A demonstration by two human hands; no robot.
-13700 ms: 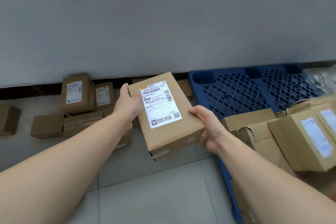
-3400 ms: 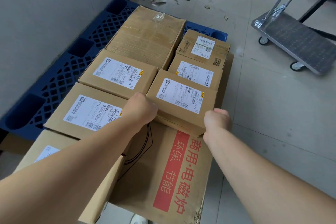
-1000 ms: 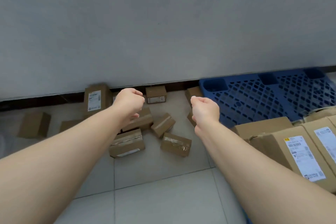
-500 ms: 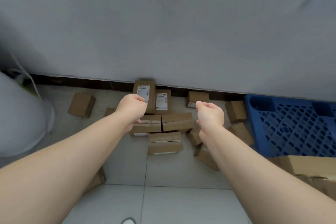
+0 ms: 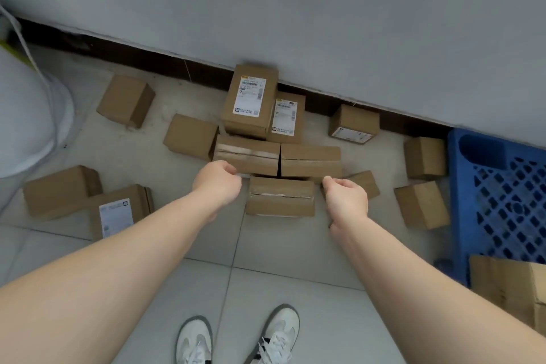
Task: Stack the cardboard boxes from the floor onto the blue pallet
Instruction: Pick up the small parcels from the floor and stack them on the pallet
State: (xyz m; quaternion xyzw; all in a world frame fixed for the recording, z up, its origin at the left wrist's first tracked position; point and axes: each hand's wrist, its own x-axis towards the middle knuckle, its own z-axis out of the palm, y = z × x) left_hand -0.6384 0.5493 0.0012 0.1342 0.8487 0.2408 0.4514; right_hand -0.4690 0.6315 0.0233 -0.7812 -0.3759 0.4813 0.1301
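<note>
Several small cardboard boxes lie scattered on the tiled floor by the wall. A taped box (image 5: 280, 196) sits nearest, between my two hands. My left hand (image 5: 218, 183) hovers at its left side, fingers curled and holding nothing. My right hand (image 5: 345, 196) hovers at its right side, loosely curled and empty too. Behind it lie two taped boxes (image 5: 247, 155) (image 5: 310, 160) side by side, and two labelled boxes (image 5: 249, 100) (image 5: 285, 117) lean by the wall. The blue pallet (image 5: 499, 201) is at the right edge, with a larger box (image 5: 508, 284) on its near part.
A white rounded object (image 5: 26, 115) stands at the left. More boxes lie left (image 5: 60, 190) (image 5: 118, 210) and right (image 5: 421, 204) (image 5: 425, 156) of my hands. A dark skirting runs along the grey wall. My white shoes (image 5: 236, 337) are at the bottom.
My view has tilted down and swung left, so the floor boxes look closer and my shoes appear. Both hands have lowered towards the nearest taped box, still empty.
</note>
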